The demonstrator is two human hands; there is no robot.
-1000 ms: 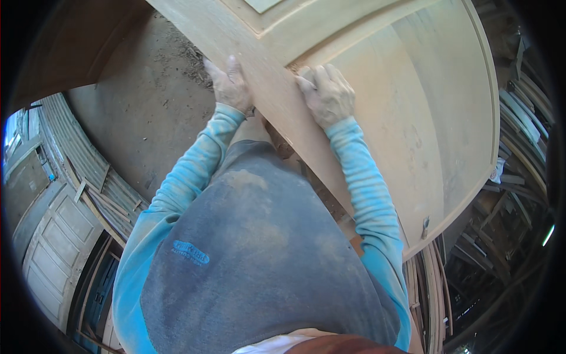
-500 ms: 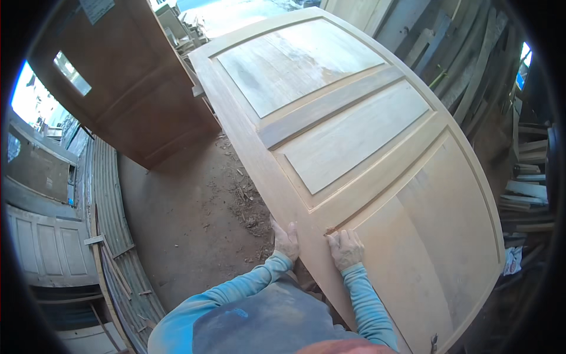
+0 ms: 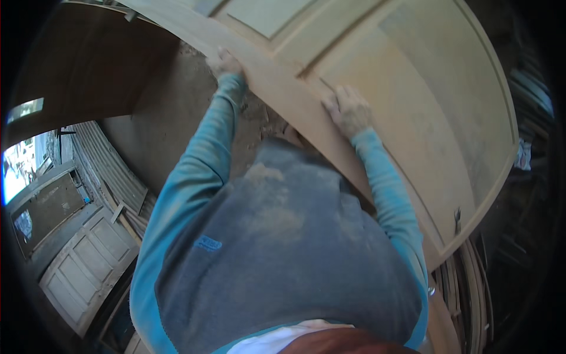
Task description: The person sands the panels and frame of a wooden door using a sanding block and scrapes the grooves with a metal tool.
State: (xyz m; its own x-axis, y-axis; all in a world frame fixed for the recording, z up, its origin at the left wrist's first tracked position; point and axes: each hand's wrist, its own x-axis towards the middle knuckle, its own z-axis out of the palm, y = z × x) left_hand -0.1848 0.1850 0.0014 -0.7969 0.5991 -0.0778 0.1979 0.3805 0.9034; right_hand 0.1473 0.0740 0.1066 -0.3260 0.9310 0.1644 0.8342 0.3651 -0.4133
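Gripping: head view, both bare hands set on a pale unfinished panelled wooden door (image 3: 377,100) that leans tilted across the upper right of the frame.
Left hand (image 3: 223,61): fingers curled over the door's left long edge, clamped on it, arm stretched well forward.
Right hand (image 3: 348,111): laid on the door's face just inside that same edge, fingers spread and pressing; whether the thumb hooks under, I cannot tell.
Door position: in front of and above the person's chest, its near edge touching or almost touching the dusty grey vest (image 3: 283,248); the far end runs off the top of the frame.
Risk, slip: the right hand seems to hold by friction on a flat, dusty surface; the door could slide down or twist away from it.
Risk, pinch: left fingers wrapped round the edge could be caught if that edge meets the dark brown door (image 3: 82,71) standing near on the left.
Risk, footing: bare dirt floor (image 3: 171,124) with scraps, and stacked wooden strips (image 3: 466,277) close at lower right; feet hidden, so a stumble is possible.
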